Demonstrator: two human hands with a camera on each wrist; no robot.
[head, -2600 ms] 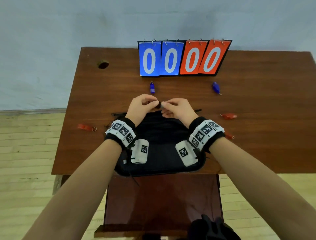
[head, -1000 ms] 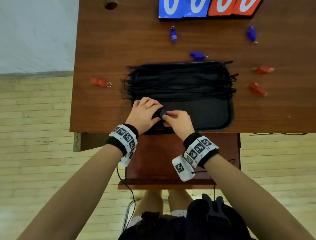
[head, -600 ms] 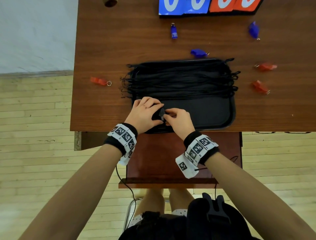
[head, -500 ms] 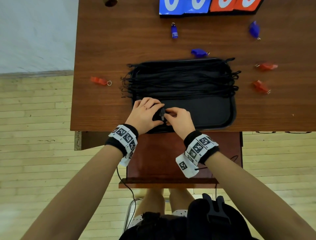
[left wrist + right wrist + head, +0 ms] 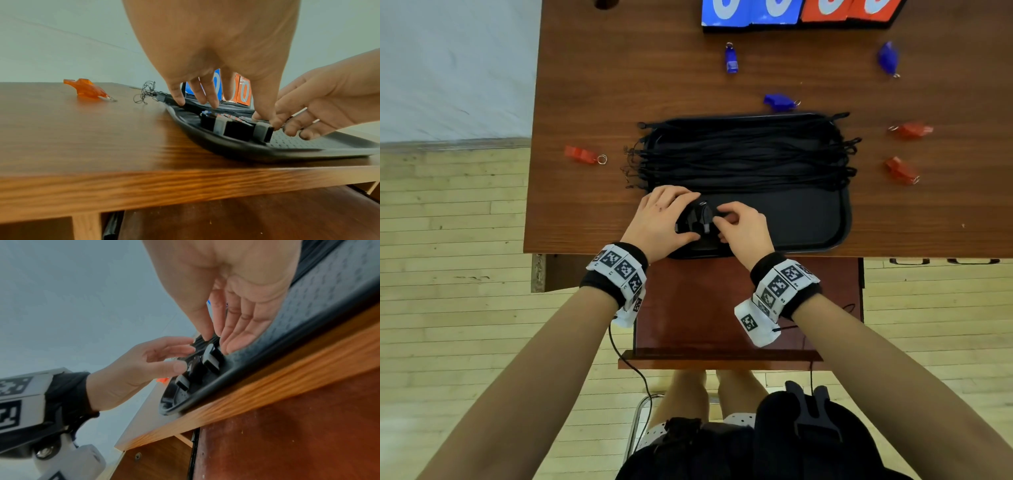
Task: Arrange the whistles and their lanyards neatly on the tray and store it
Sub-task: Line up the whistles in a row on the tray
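A black tray lies on the wooden table, with black lanyards laid straight across its far half. Two black whistles stand side by side in the tray's front-left corner. My left hand cups them, thumb against one side and fingers reaching over the far side. My right hand pinches the top of the right-hand whistle. Three blue whistles and three red whistles lie loose on the table around the tray.
A blue and red flip scoreboard stands at the table's far edge. One red whistle lies left of the tray. The tray's front rim reaches the table's near edge. A lower shelf sits under the table.
Both hands came from the tray's far edge to its front-left corner. Over the last second they stay on the black whistles, with only small finger shifts.
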